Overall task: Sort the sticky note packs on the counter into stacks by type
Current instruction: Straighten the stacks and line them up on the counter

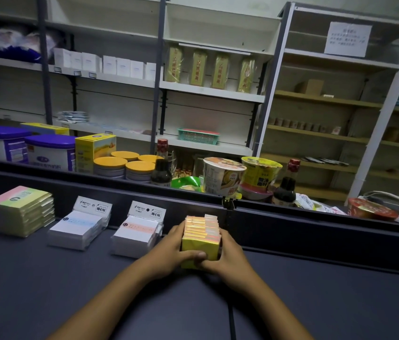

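Observation:
On the dark counter stand several stacks of sticky note packs. At the far left is a tall stack of yellow packs with pink-green tops. Right of it sits a white stack with a blue band, then a white stack with an orange band. A stack of small yellow-and-orange packs stands by the counter's raised back edge. My left hand presses its left side and my right hand its right side, with both thumbs meeting on its front.
A raised dark rail runs along the counter's far edge. Behind it stand milk powder tins, yellow-lidded jars, soy sauce bottles and instant noodle cups. Shelving fills the background.

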Demonstrator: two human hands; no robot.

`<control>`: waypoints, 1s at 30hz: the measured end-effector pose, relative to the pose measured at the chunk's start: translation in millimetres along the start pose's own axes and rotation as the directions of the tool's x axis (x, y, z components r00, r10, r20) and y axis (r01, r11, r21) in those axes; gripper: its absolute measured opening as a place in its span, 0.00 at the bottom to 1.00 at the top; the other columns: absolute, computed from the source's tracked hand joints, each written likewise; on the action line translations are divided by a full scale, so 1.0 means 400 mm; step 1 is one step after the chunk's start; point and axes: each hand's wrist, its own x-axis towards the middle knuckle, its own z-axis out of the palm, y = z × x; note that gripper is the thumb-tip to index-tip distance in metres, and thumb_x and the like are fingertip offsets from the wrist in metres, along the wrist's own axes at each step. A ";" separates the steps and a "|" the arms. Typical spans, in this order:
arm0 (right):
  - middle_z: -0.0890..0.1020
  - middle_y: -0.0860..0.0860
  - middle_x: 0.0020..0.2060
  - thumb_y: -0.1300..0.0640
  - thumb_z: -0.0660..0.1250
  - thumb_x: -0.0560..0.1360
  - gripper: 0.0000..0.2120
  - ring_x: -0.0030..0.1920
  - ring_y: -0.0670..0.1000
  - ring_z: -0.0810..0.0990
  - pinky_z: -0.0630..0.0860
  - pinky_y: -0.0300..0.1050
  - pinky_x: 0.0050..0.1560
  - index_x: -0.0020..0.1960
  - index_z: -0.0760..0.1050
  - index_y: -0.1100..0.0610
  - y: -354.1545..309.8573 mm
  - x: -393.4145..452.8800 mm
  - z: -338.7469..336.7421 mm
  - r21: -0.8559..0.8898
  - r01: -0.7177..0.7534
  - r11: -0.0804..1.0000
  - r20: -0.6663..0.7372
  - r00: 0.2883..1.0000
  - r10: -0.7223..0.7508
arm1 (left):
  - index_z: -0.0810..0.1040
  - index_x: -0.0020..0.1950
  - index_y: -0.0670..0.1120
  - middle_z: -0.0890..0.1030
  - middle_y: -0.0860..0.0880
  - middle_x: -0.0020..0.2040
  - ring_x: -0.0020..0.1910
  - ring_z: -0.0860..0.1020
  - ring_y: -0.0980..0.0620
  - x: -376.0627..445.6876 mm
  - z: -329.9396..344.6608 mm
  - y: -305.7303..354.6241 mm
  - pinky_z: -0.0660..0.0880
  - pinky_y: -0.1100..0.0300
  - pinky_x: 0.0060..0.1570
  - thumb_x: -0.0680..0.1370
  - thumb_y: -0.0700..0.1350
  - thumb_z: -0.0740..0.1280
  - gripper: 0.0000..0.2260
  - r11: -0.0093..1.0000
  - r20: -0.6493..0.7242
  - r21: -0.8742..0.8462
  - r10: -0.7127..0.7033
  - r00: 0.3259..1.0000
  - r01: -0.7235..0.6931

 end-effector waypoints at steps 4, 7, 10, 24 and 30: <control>0.76 0.47 0.66 0.57 0.81 0.66 0.41 0.63 0.44 0.77 0.76 0.45 0.65 0.74 0.66 0.51 -0.006 0.004 -0.009 0.055 -0.003 0.999 -0.053 0.999 0.006 | 0.65 0.75 0.54 0.75 0.54 0.68 0.65 0.75 0.58 0.009 -0.009 0.006 0.74 0.57 0.66 0.66 0.53 0.80 0.41 0.996 -0.083 -0.084 -0.030 0.996 0.023; 0.75 0.48 0.66 0.57 0.81 0.66 0.41 0.64 0.45 0.77 0.76 0.47 0.66 0.73 0.66 0.53 -0.005 0.002 -0.005 0.037 -0.013 0.999 -0.021 1.000 0.014 | 0.64 0.75 0.52 0.75 0.52 0.68 0.66 0.75 0.57 0.006 -0.001 -0.003 0.72 0.53 0.68 0.67 0.52 0.80 0.41 0.996 -0.053 -0.079 -0.047 0.998 0.042; 0.75 0.49 0.66 0.56 0.81 0.66 0.40 0.64 0.45 0.76 0.75 0.47 0.66 0.73 0.65 0.53 0.001 0.002 -0.004 0.013 -0.038 0.999 0.017 0.999 0.038 | 0.64 0.72 0.55 0.74 0.53 0.68 0.67 0.73 0.58 0.003 0.006 -0.012 0.70 0.53 0.70 0.67 0.54 0.79 0.38 0.996 -0.012 -0.053 -0.076 0.997 0.075; 0.71 0.47 0.67 0.50 0.79 0.66 0.47 0.66 0.48 0.74 0.75 0.47 0.65 0.78 0.58 0.51 -0.051 0.017 -0.061 0.318 -0.113 0.942 -0.113 0.981 0.156 | 0.75 0.63 0.43 0.84 0.44 0.55 0.51 0.85 0.49 -0.003 0.001 0.125 0.81 0.57 0.42 0.66 0.54 0.77 0.30 0.729 -0.162 -0.676 -0.294 0.942 0.111; 0.81 0.56 0.61 0.54 0.79 0.59 0.45 0.57 0.52 0.84 0.80 0.52 0.60 0.73 0.64 0.58 -0.047 0.018 -0.031 0.613 -0.164 0.773 -0.019 0.975 0.222 | 0.86 0.51 0.47 0.85 0.43 0.53 0.54 0.84 0.47 -0.005 -0.002 0.119 0.82 0.54 0.49 0.69 0.60 0.74 0.19 0.700 -0.048 -0.690 -0.301 0.953 0.186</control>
